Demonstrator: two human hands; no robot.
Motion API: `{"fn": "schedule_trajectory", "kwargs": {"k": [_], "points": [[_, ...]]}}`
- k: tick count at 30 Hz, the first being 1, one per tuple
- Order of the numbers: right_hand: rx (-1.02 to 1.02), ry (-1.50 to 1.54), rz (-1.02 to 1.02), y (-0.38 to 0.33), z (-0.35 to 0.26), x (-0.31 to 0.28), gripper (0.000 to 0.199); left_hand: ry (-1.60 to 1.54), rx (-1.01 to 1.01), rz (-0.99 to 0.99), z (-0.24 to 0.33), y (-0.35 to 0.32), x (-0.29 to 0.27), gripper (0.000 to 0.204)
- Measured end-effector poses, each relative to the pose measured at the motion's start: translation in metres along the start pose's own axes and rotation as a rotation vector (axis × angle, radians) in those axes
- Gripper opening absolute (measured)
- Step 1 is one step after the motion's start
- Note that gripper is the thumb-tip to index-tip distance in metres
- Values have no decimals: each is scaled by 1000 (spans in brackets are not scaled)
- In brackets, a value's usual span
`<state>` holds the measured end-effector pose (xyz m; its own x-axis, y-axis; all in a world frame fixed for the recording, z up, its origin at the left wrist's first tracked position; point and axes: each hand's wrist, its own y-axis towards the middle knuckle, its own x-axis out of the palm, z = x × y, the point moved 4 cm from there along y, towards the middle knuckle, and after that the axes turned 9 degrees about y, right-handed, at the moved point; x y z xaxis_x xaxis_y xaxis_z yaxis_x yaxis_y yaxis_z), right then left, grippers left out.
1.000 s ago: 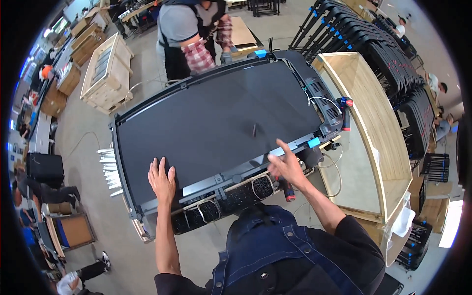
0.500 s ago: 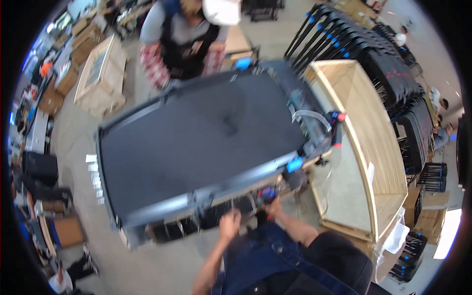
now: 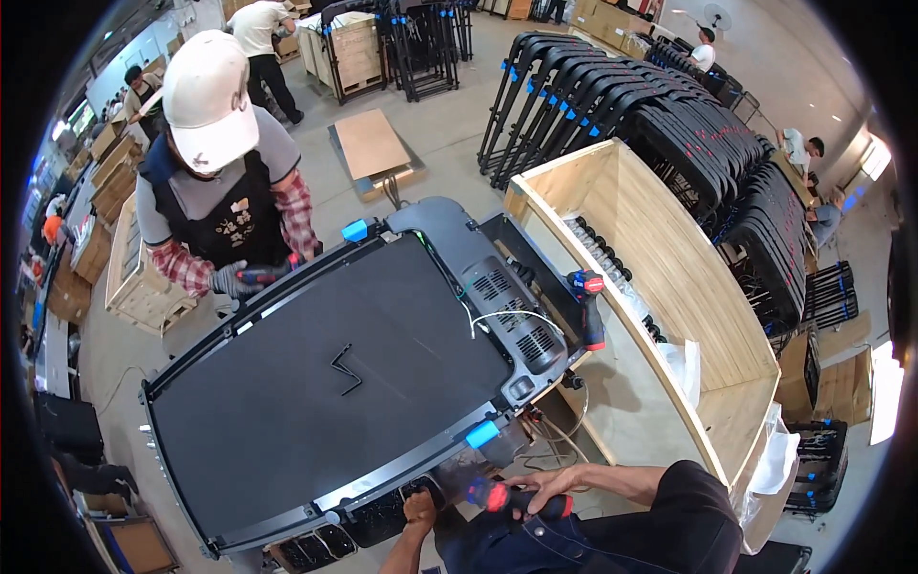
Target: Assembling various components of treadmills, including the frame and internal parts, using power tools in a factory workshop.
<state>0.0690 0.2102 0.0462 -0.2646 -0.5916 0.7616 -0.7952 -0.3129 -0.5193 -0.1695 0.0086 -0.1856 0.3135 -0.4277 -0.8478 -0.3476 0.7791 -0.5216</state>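
Two hands work at the near edge of the treadmill: our right hand has its fingers wrapped around a red-and-black screwdriver, while our left hand presses on the underside frame, fingers curled. We see a bent hex key lying mid-deck. At the far edge a co-worker grips another tool.
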Motion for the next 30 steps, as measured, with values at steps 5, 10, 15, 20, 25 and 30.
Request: {"fn": "schedule_trajectory", "kwargs": {"k": [5,10,15,20,25,30], "points": [[-13,-635,385,25,-24,-19,52,-229,27,75,-1,8,-23,37],[-165,-599,460,38,-28,-33,46,-540,-260,163,2,18,-27,27],[-149,-880,431,31,-29,-17,42,-1397,-410,96,2,-13,-30,16],[-229,-921,423,27,-62,18,46,-1507,-237,191,20,-50,-111,18],[-278,-879,418,30,-73,17,45,-1435,-180,237,25,-81,-167,21],[-309,-763,327,34,-76,20,40,-1346,-68,308,22,-92,-194,19]]}}
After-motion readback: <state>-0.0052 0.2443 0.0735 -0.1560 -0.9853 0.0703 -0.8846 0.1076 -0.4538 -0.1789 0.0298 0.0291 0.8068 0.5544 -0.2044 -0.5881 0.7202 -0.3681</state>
